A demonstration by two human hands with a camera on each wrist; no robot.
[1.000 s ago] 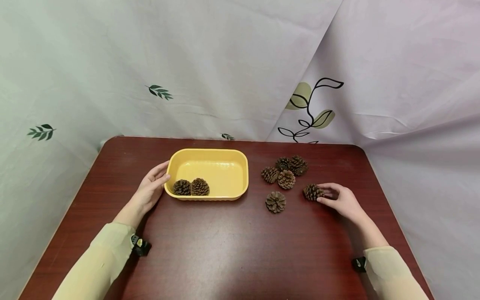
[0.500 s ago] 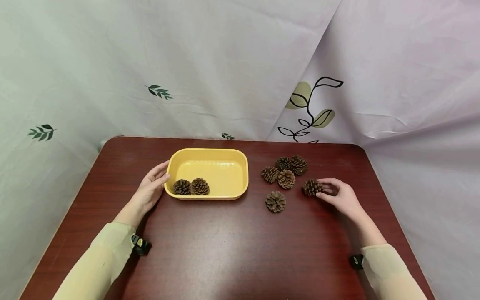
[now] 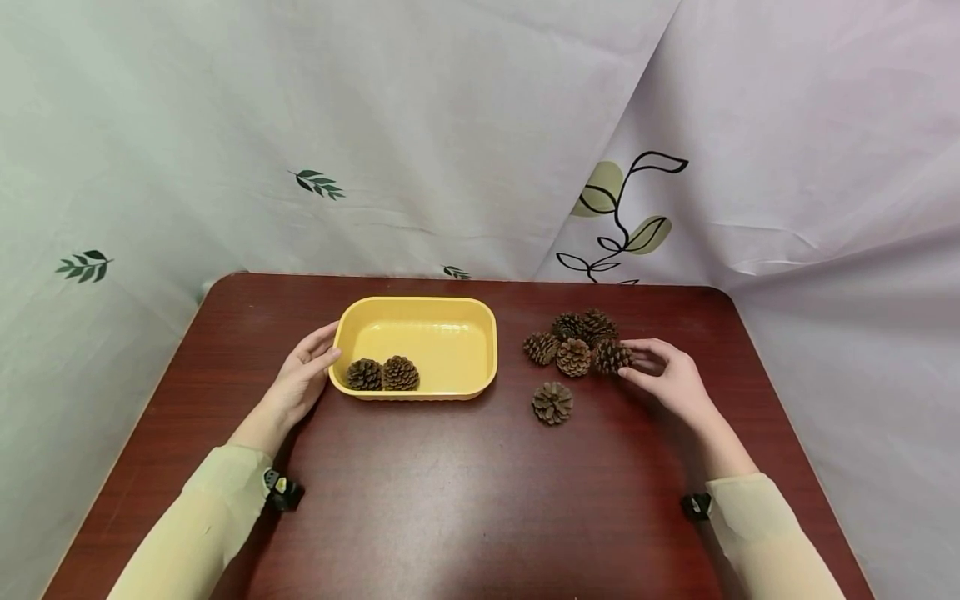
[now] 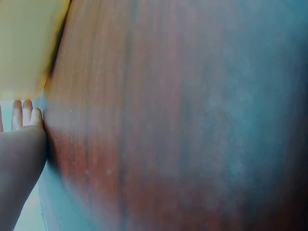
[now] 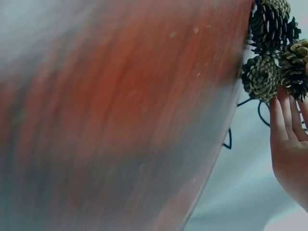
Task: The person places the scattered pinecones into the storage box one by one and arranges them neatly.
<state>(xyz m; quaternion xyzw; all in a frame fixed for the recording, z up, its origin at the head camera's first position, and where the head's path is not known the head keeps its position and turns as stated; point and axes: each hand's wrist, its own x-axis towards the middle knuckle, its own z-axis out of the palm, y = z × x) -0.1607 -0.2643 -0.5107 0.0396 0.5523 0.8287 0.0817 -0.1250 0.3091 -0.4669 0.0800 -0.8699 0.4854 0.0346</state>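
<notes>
My left hand (image 3: 297, 379) rests against the left end of a yellow plastic tray (image 3: 457, 393), its fingers straight and its thumb at the rim. In the left wrist view those fingers (image 4: 27, 115) reach the tray's end wall (image 4: 29, 91). Two brown pine cones (image 3: 382, 375) lie in the tray's near left corner. With thumb and fingertips my right hand (image 3: 675, 379) pinches a pine cone (image 3: 611, 357) by its right side. That cone is right beside a cluster of several pine cones (image 3: 573, 358); in the right wrist view it overlaps one cone (image 5: 261, 77).
Nearer the front, a single pine cone (image 3: 552, 403) lies apart on the dark red-brown table (image 3: 450, 500). A pale curtain (image 3: 450, 150) with leaf prints hangs behind the table's far edge and at both sides. Each wrist carries a small black camera (image 3: 283, 490).
My right hand has moved left and away from me with the pine cone, bringing it up to the cluster. The left hand and the tray have stayed in place.
</notes>
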